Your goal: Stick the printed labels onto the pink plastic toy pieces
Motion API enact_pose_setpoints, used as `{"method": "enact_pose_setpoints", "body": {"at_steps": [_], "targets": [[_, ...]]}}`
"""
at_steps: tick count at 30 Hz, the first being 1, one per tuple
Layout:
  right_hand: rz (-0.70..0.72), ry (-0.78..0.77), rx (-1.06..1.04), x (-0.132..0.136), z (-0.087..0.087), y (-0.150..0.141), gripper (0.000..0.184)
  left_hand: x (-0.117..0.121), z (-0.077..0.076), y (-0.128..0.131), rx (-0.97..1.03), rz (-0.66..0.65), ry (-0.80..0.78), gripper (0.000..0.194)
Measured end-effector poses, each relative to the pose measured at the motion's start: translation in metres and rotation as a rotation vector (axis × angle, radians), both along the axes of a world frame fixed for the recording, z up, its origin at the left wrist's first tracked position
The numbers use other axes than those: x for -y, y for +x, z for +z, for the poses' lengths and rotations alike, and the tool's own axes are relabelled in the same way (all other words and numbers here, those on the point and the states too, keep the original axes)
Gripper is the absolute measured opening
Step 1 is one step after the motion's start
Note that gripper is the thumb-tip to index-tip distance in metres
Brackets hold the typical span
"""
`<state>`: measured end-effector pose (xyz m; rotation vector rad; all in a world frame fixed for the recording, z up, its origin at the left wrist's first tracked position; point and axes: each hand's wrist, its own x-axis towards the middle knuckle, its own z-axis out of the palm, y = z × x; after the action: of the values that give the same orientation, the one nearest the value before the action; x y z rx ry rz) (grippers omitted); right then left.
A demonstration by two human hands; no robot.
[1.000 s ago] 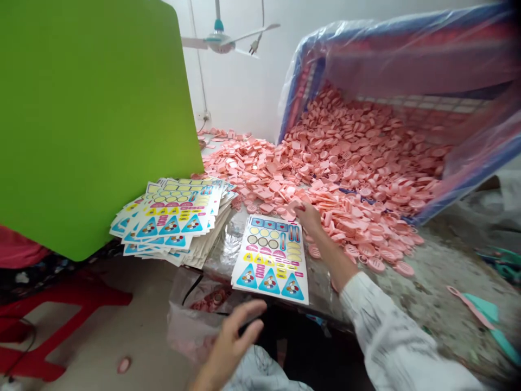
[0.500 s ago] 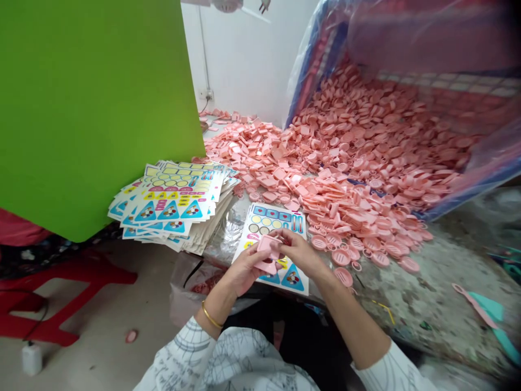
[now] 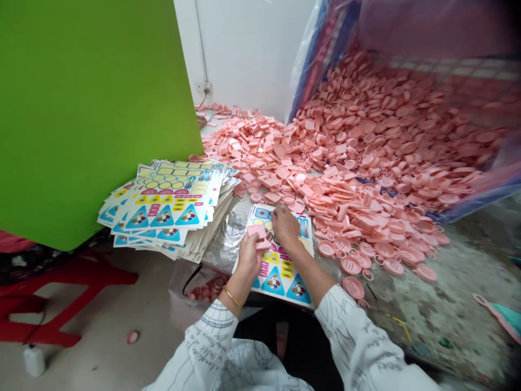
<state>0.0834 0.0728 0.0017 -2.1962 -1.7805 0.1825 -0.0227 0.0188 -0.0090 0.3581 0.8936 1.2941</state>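
My left hand (image 3: pixel 249 258) is closed on a small pink plastic toy piece (image 3: pixel 257 233) with a flat square part, held over the left side of a sticker sheet (image 3: pixel 280 271). My right hand (image 3: pixel 286 225) rests over the upper part of that sheet, its fingers curled down at the top row of blue stickers with hearts. Whatever its fingertips pinch is hidden. Printed on the sheet are yellow circles, pink and yellow shapes and blue triangles.
Left of the hands is a fanned stack of sticker sheets (image 3: pixel 163 201) beside a green panel (image 3: pixel 93 108). Pink plastic pieces (image 3: pixel 337 190) spill from a tipped, plastic-lined crate (image 3: pixel 468 209). Below the table edge hangs a bag (image 3: pixel 183 304) with pink pieces. A red stool (image 3: pixel 93 277) stands lower left.
My right hand has left the pink toy piece and moved up to the sheet's top stickers. My left hand keeps the piece, shifted slightly left and up.
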Motion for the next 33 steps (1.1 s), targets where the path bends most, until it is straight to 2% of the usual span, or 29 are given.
{"method": "enact_pose_setpoints", "body": {"at_steps": [3,8,22,33], "targets": [[0.002,0.003,0.018,0.0,-0.009,0.002,0.03,0.0,-0.007,0.0,-0.025,-0.008,0.033,0.022],[0.023,0.027,-0.016,0.002,-0.016,0.006,0.03,0.0,-0.009,0.001,-0.036,0.008,0.023,0.025],[0.074,-0.053,-0.114,0.007,-0.007,0.013,0.024,-0.002,-0.007,0.0,-0.03,-0.018,-0.02,0.032],[0.034,-0.037,-0.18,-0.001,-0.015,0.015,0.024,-0.003,-0.009,0.0,-0.038,-0.017,-0.029,0.029]]}}
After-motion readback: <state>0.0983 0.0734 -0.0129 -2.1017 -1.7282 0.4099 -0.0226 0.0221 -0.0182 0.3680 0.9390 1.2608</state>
